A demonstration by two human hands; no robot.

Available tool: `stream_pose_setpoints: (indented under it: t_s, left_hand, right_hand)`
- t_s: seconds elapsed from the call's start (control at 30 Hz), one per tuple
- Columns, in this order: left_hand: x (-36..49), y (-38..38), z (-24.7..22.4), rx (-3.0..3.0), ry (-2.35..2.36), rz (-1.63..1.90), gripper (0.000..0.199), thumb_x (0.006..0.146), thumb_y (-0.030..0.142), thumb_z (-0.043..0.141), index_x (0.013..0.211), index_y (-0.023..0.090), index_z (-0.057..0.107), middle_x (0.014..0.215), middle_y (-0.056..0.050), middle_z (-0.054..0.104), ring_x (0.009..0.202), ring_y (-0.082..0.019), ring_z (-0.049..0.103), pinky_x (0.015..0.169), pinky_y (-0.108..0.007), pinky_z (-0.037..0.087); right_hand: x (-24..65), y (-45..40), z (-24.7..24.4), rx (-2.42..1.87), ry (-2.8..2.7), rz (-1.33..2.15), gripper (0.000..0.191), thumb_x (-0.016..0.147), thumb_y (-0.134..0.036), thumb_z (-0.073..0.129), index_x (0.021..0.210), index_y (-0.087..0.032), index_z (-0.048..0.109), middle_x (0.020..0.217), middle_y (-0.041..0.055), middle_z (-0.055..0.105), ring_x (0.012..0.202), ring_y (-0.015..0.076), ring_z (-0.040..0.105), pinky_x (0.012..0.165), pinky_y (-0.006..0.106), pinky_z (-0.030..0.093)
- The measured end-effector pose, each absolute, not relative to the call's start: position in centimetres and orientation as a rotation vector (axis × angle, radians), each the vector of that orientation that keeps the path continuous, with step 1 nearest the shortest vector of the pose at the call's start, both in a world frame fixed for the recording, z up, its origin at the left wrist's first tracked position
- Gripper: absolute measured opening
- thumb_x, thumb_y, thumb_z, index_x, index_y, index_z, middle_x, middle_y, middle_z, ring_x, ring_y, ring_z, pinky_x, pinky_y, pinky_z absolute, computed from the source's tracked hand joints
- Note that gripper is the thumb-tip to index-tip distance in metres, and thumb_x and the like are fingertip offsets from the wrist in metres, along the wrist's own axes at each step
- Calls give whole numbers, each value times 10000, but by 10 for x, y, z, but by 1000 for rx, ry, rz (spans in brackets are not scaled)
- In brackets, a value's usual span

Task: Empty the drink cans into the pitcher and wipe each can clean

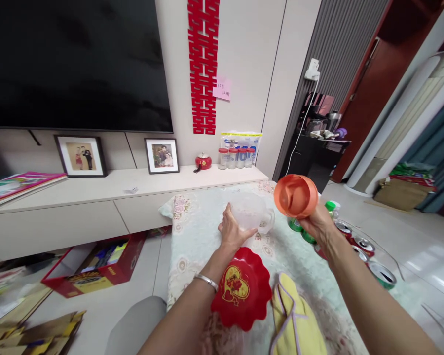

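Clear plastic pitcher with side handle [252, 213] stands upright on the floral tablecloth-covered table [200, 231]. Head view: left hand [232, 230] is wrapped on the pitcher's near wall, fingers curled around it. Right hand [318, 223] is raised beside it, fingers clenched on a round orange plastic lid [295, 195], tilted toward the camera. Judgement: the pitcher looks empty, so light, stiff, smooth-walled and possibly slippery; body or handle both offer hold. Red scalloped plastic dish [242, 288] lies near the left wrist; drink cans [358, 244] stand behind the right hand, partly hidden.
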State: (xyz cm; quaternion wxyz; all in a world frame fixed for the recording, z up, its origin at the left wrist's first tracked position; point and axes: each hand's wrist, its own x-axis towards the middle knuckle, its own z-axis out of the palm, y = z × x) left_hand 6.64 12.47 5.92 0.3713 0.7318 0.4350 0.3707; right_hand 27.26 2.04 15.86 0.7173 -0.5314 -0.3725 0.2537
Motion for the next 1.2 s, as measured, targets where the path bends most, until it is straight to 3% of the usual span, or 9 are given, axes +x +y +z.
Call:
stream_pose_setpoints:
  t_s: [0.17, 0.33, 0.4, 0.5, 0.57, 0.63, 0.77, 1.03, 1.2]
  left_hand:
    - [54, 130, 43, 1877, 986, 952, 1386, 574, 356, 955, 1666, 217, 112, 1698, -264, 286, 1636, -439, 291, 1278, -647, 337]
    - [48, 137, 43, 1885, 848, 1132, 1380, 586, 289, 954, 1676, 242, 110, 1680, -242, 275, 1625, -432, 295, 1278, -670, 338]
    - [46, 140, 53, 1965, 819, 1165, 1215, 623, 260, 946, 1633, 266, 271, 1658, -204, 293, 1619, -418, 301, 1274, -672, 345]
    - [43, 142, 70, 2069, 803, 1110, 748, 715, 206, 905, 1391, 283, 591, 1608, -134, 315, 1551, -378, 418, 1278, -617, 372]
    - [41, 142, 80, 2074, 813, 1060, 478, 753, 175, 880, 1183, 266, 693, 1591, -110, 311, 1485, -355, 496, 1246, -568, 434]
    - [40, 141, 86, 2040, 847, 1033, 338, 746, 140, 878, 1023, 242, 714, 1578, -103, 310, 1445, -351, 530, 1199, -536, 489]
    - [40, 139, 93, 1917, 958, 1101, 295, 707, 94, 887, 875, 218, 678, 1529, -97, 333, 1405, -352, 552, 1158, -538, 522]
    - [18, 143, 121, 1938, 1015, 1373, 299, 709, 81, 895, 869, 201, 673, 1543, -112, 329, 1327, -344, 612, 1150, -580, 525]
    - [-6, 145, 152, 2007, 1038, 1581, 305, 695, 89, 908, 862, 206, 681, 1540, -100, 356, 1417, -369, 537, 1129, -578, 552]
  right_hand:
    - [274, -24, 83, -1175, -519, 785, 433, 1003, -547, 686, 1241, -185, 688, 1194, 84, 735, 1026, 211, 723, 884, 418, 633]
    - [260, -39, 26, -1184, -253, 1051, 423, 1032, -445, 688, 1363, -185, 641, 1345, 103, 667, 1141, 234, 690, 963, 457, 617]
    - [258, -37, 11, -1164, -170, 1118, 424, 1031, -434, 691, 1367, -180, 637, 1347, 103, 664, 1144, 236, 689, 962, 460, 618]
    - [259, -33, -5, -1118, -105, 1155, 420, 1032, -425, 692, 1369, -181, 636, 1354, 103, 662, 1145, 234, 688, 962, 456, 618]
    - [262, -31, -12, -1090, -91, 1164, 419, 1032, -424, 692, 1371, -184, 636, 1358, 103, 660, 1147, 234, 687, 963, 456, 617]
    - [264, -31, -16, -1067, -90, 1176, 416, 1033, -426, 690, 1369, -186, 637, 1358, 103, 660, 1145, 232, 686, 963, 453, 617]
    - [264, -30, -20, -1029, -107, 1211, 419, 1033, -430, 689, 1371, -188, 637, 1362, 104, 659, 1150, 234, 685, 969, 458, 615]
    - [254, 0, -9, -950, -217, 1301, 435, 1029, -437, 693, 1380, -187, 634, 1376, 107, 654, 1170, 243, 681, 984, 472, 609]
    - [241, 44, 13, -973, -292, 1361, 431, 1029, -436, 695, 1374, -185, 636, 1364, 105, 659, 1157, 239, 685, 972, 465, 614]
